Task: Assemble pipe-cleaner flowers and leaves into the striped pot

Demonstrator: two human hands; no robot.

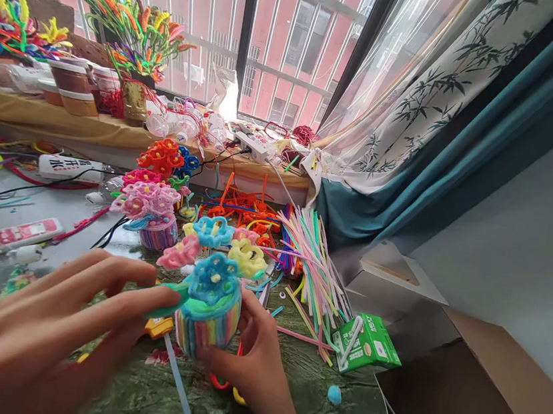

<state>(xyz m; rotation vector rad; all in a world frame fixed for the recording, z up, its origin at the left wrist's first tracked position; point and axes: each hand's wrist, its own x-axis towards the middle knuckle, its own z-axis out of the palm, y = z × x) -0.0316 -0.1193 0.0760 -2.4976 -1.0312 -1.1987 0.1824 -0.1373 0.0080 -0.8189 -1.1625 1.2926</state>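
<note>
My right hand point(258, 359) is wrapped round a small pot point(208, 333) covered in striped pastel pipe cleaners, holding it upright above the table. Fuzzy pipe-cleaner flowers rise from it: a dark blue flower point(214, 279) in front, with a light blue flower point(213, 231), a pink flower point(180, 252) and a yellow flower point(247, 259) behind. My left hand point(61, 321) is at the pot's left side, fingers stretched out. Its index fingertip touches a green pipe-cleaner leaf point(171, 305) at the rim; the thumb tip is apart from it. Part of this hand is blurred.
A second pot point(160, 233) with pink flowers stands behind. Pastel pipe cleaners point(308, 258) lie right, near a green box point(370, 345) and a blue pompom point(335, 395). Under my hands are a yellow tool point(158, 328), a pale rod point(181, 387) and red-yellow handles point(239, 397).
</note>
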